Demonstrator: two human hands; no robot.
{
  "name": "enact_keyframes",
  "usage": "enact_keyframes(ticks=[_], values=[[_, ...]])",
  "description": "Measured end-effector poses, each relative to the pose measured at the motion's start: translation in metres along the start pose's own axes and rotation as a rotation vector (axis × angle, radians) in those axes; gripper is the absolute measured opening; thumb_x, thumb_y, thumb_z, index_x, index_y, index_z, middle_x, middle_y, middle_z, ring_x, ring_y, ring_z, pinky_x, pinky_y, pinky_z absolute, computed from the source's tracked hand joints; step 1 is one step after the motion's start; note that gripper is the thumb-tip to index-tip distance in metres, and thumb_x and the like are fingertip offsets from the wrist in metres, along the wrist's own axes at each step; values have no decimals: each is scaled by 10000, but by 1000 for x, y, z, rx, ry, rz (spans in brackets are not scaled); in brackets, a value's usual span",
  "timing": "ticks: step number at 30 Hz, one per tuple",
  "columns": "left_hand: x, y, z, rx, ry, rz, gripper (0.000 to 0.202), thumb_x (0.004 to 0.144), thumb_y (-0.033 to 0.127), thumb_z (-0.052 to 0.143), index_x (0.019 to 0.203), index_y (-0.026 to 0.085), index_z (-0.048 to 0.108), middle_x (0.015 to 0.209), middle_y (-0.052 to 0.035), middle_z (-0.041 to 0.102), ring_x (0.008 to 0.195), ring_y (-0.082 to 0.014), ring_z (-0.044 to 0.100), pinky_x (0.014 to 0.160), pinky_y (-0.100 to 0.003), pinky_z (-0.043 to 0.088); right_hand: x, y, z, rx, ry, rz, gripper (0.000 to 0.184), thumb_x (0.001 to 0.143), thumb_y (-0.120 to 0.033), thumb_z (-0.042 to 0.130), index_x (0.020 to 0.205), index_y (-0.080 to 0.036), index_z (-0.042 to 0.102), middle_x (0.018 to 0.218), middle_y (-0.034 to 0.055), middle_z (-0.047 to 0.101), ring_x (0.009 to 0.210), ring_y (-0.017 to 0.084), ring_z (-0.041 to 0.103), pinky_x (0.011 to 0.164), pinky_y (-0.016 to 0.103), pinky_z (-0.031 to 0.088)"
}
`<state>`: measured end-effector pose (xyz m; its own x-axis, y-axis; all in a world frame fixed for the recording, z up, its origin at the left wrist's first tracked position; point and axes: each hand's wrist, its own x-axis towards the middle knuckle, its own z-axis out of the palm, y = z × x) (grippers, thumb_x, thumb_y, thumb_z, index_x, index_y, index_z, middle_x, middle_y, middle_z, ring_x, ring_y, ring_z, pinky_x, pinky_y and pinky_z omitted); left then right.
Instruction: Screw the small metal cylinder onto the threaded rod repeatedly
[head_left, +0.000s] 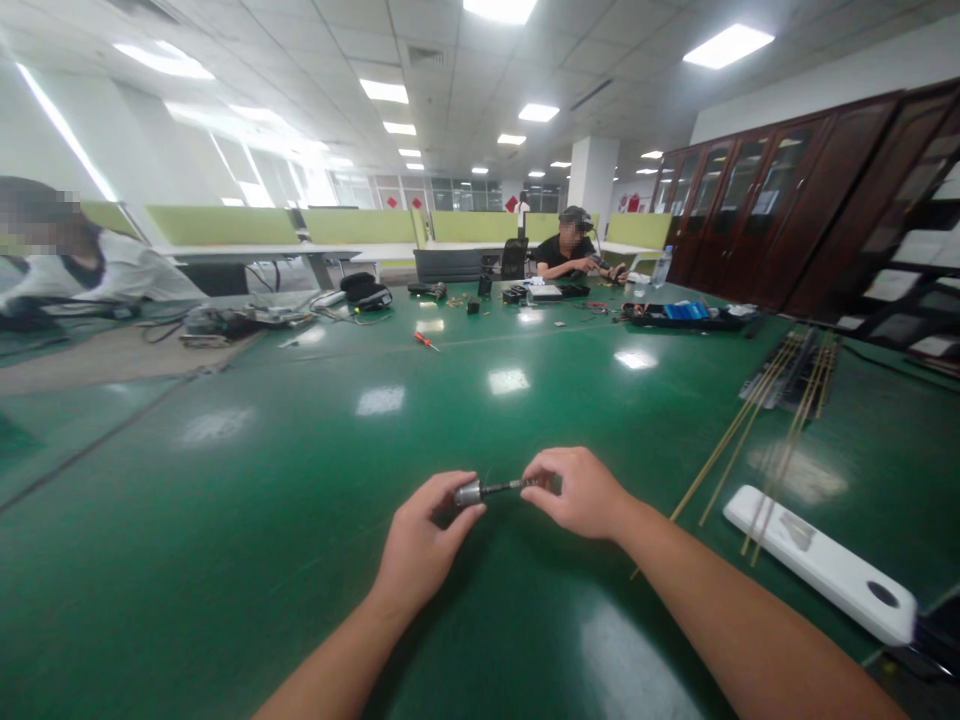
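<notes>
Both my hands hover over the green table (225, 520) near its front edge. My left hand (421, 540) is closed around the silver metal end of a small tool-like rod (491, 490). My right hand (577, 492) pinches the dark, thin other end of the same rod. The rod lies level between the two hands, a little above the table surface. What kind of tool it is I cannot make out.
A white power strip (821, 565) lies at the right, with thin yellowish rods (750, 430) crossing above it. A red-handled screwdriver (426, 341) and scattered tools lie farther back. One person sits at the far end (570, 255), another at the left (75, 265).
</notes>
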<state>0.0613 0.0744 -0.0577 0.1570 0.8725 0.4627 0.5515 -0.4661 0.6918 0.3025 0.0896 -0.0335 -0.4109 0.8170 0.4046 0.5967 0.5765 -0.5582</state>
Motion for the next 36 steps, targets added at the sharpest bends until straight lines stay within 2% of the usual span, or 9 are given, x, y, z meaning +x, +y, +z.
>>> enact_keyframes(ticks=[8,21,29,36], values=[[0,-1,0,0,-5,-6,270,832,339,686,1090,257,685,1082,-27,699,966,-206,651,883,-362,537,1,3,1,-6,-3,-7,76,819,-255,695,856,-190,705,783,8,693,715,142,624,700,267,443],[-1,-3,0,9,3,3,288,837,357,679,1104,246,684,1094,-42,701,976,-214,656,887,-372,540,1,2,0,8,-2,2,78,822,-260,689,852,-190,705,776,11,694,701,142,623,687,265,447],[2,-4,-2,13,23,-38,286,828,379,684,1088,262,683,1078,-20,702,956,-204,657,864,-345,535,0,1,0,18,-7,-7,95,813,-267,699,867,-190,709,789,15,699,706,146,629,692,268,458],[3,-4,-3,7,30,-58,303,823,392,680,1086,242,681,1061,-36,702,938,-212,657,863,-357,530,0,1,-1,8,-7,-15,100,818,-272,694,877,-193,709,792,13,700,716,149,633,706,272,457]])
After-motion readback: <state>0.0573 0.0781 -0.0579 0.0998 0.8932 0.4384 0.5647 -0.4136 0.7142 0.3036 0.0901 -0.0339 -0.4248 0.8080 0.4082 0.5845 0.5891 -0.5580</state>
